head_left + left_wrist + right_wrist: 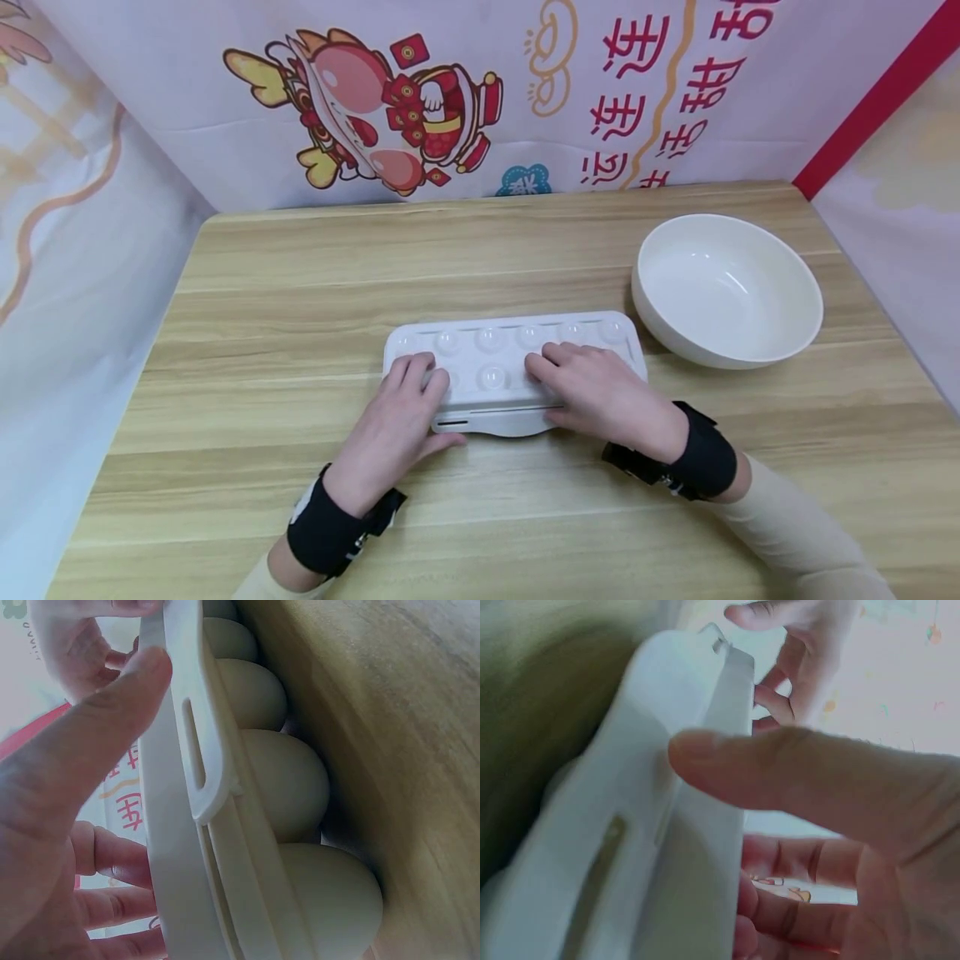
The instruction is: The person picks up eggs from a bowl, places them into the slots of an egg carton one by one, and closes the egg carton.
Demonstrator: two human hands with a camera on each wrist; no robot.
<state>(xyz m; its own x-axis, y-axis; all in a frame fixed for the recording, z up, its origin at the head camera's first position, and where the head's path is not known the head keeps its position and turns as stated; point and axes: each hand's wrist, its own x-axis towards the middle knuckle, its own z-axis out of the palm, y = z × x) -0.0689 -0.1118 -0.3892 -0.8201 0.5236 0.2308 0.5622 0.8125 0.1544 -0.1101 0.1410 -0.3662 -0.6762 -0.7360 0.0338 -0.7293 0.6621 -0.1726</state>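
Note:
A white plastic egg box (510,392) lies on the table with its domed lid down. In the left wrist view, pale eggs (285,784) show in a row below its rim. My left hand (393,417) rests its bent fingers on the left part of the lid, its thumb stretched out by the front corner. On the right part, my right hand (600,392) grips the lid's front edge, fingers on top and thumb (720,761) against the front seam. A slotted front flap (199,742) runs along the box's edge.
A large white bowl (727,292) stands right of the egg box, close to its far right corner. The wood-grain table (300,267) ends at a printed cloth backdrop (450,100). White cloth (82,208) hangs along the left side.

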